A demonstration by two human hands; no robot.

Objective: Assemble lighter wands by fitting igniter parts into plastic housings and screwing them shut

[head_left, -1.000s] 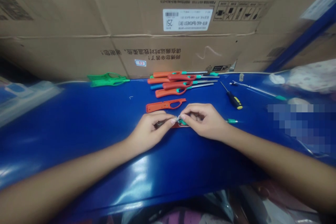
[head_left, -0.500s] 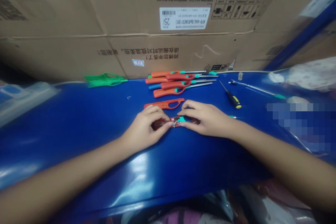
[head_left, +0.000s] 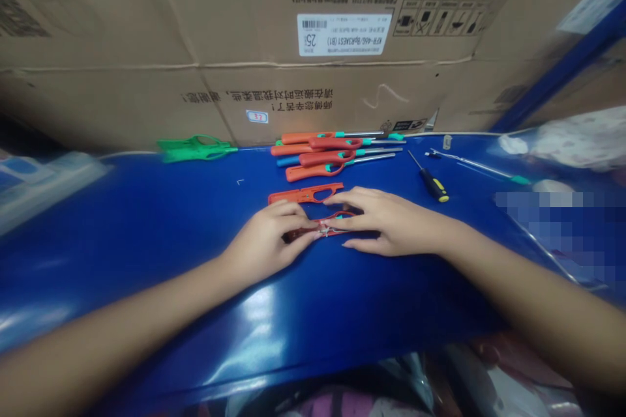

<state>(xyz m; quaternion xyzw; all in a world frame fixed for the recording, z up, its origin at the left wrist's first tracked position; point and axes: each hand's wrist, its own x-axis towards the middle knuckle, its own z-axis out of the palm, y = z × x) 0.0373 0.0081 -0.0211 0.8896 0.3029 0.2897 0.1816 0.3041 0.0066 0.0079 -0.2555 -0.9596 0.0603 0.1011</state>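
Note:
On the blue tabletop lies an opened orange-red long-nosed gas lighter point(head_left: 337, 230), its insides and some thin wires showing. The fingers and thumb of my left hand point(head_left: 271, 234) close around its handle end. Over the trigger end reaches my right hand point(head_left: 386, 221), fingers stretched out and thumb apart, a fingertip touching the lighter near the wires. Part of a turquoise trigger shows beneath those fingers. Just beyond both hands rests a loose orange half shell point(head_left: 306, 195) of a lighter.
Several assembled lighters point(head_left: 320, 159) are piled against the cardboard box point(head_left: 220, 26). To their right lie a black-and-yellow screwdriver point(head_left: 434, 185) and a metal lighter tube point(head_left: 484, 165). Green shells point(head_left: 195, 149) sit at the back left, with a clear plastic container point(head_left: 46, 186) further left.
My right hand has loosened from the lighter; its thumb has come away and its fingers have stretched forward to the left. My left hand keeps its hold, almost in place.

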